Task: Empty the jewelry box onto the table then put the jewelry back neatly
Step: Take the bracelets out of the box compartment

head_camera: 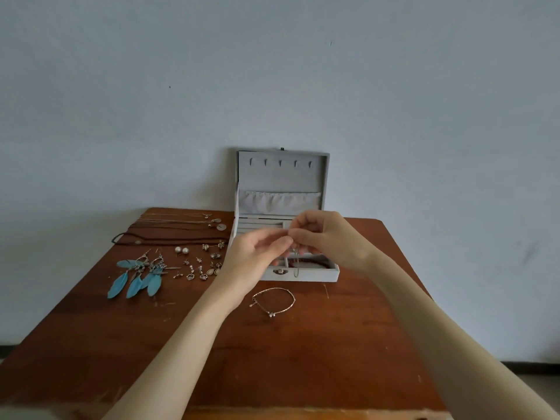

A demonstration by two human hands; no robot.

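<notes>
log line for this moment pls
phase: emptying | hands: left and right pinch a thin chain over open box | table: bracelet, earrings, necklaces laid out

Brown wooden table set against a plain pale wall; dark skirting above light floor.

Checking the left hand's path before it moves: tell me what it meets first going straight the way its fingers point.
Most likely the right hand: the left hand points up-right and its fingertips already almost touch it, over the open jewelry box. Depth is unclear.
</notes>
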